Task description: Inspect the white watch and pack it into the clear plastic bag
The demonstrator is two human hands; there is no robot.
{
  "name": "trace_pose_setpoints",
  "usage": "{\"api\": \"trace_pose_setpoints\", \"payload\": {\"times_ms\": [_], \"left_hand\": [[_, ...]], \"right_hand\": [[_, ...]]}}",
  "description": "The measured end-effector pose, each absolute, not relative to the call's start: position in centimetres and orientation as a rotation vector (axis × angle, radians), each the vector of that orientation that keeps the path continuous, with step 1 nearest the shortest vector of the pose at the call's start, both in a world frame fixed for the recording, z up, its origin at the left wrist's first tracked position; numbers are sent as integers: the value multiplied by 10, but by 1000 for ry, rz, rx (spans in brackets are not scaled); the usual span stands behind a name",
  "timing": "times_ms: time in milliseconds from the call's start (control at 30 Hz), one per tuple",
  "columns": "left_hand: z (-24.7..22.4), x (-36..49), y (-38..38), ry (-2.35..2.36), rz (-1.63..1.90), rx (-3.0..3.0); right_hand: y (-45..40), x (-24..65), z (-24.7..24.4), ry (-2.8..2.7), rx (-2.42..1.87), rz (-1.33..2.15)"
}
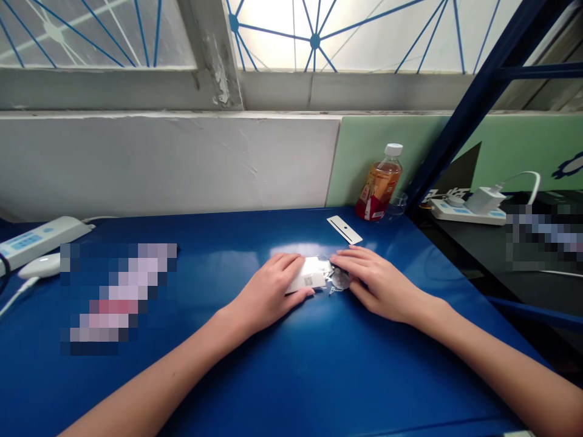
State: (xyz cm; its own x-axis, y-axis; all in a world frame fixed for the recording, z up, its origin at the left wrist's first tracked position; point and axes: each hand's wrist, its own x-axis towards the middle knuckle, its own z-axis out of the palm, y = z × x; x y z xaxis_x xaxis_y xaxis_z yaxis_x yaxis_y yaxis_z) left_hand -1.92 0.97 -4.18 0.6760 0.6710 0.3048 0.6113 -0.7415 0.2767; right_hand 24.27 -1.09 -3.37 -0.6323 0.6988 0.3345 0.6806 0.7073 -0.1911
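My left hand [277, 285] is closed over the left part of a flat white packet [312, 278], its thumb along the near edge. A small printed square code shows on the packet. At its right end lies a round silver pendant [339, 279] with a short bead chain [334, 291] and what looks like clear plastic film around it. My right hand [380, 282] has its fingers and thumb around the pendant's right side, fingertips reaching toward the packet. A white card [345, 230] with a dark stripe and a dot lies just beyond my right fingers.
Everything lies on a blue tabletop [255, 376]. A drink bottle [380, 185] stands against the wall at the back right. To the left are a white power strip [45, 240], a white plug-like device [40, 266] and a blurred-out object [121, 297]. A blue metal post [469, 103] rises at right.
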Motion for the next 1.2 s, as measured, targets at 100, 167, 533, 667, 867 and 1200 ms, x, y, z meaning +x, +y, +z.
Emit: {"api": "trace_pose_setpoints", "payload": {"times_ms": [100,167,533,667,867,1200], "left_hand": [[-42,-19,9,1054,587,2740],[-42,-19,9,1051,596,2737],[-41,-13,5,1085,437,2756],[-36,-13,3,1098,159,2790],[-31,-13,0,1119,88,2761],[-35,-12,0,1101,175,2791]], "right_hand": [[-10,245,-35,-2509,-1169,21],[-12,243,-37,-2545,-1161,62],[-17,234,-42,-2473,-1094,407],[-9,240,-40,-2328,-1211,225],[-8,240,-33,-2176,-1255,339],[-16,234,-35,-2339,-1035,535]]}}
